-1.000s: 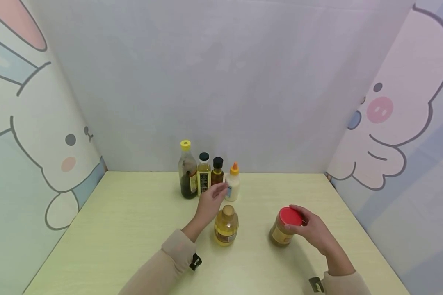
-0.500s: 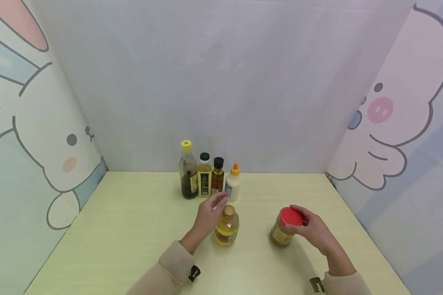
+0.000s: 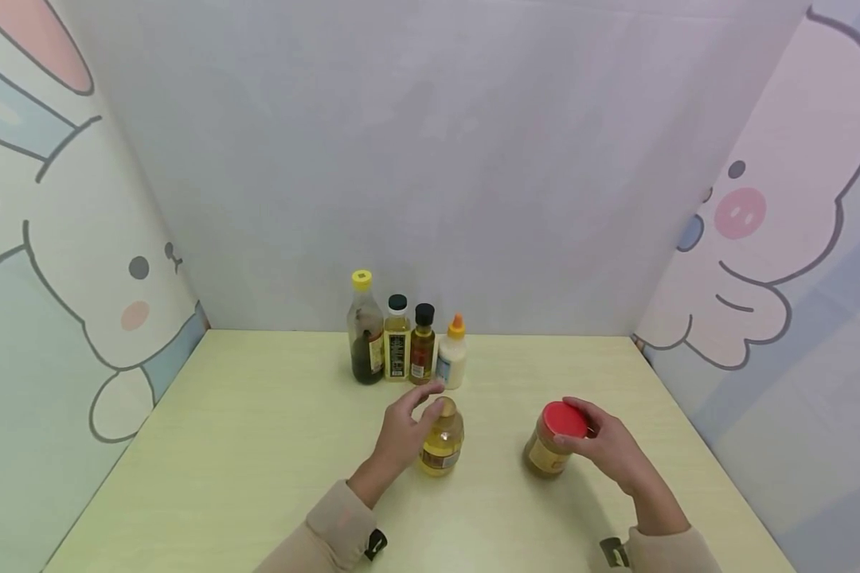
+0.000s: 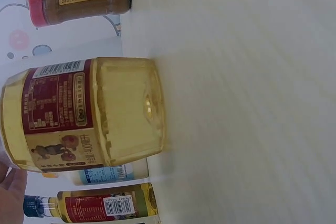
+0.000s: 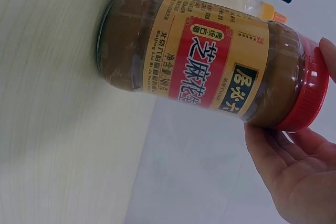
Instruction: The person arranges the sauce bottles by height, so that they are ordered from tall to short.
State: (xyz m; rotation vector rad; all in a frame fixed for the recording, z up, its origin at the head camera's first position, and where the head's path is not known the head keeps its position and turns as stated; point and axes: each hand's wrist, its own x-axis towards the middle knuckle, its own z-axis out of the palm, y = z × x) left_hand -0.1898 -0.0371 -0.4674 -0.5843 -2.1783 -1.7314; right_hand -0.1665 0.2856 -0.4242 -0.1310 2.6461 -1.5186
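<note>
In the head view my right hand (image 3: 605, 446) holds a jar of sesame peanut butter (image 3: 545, 458) by its red lid, fingers and thumb round the rim. The right wrist view shows the jar (image 5: 199, 59) close up, brown paste behind a red and gold label. My left hand (image 3: 401, 434) is at the gold cap of a small bottle of cooking oil (image 3: 442, 450), its thumb overlapping the cap and its fingers spread apart from the thumb behind it. From the left wrist, the oil bottle (image 4: 105, 114) fills the middle, standing on the table, with fingertips beside its top.
Behind the oil bottle several bottles stand in a row: a dark sauce bottle (image 3: 365, 350) with a yellow cap, a pale oil bottle (image 3: 397, 350), a brown-red bottle (image 3: 422, 350) and a white squeeze bottle (image 3: 453, 362) with an orange tip. Printed walls enclose the pale table (image 3: 258, 430).
My left hand has come back from near the rear bottles and lowered to the oil bottle's cap. My right hand and the jar have stayed put.
</note>
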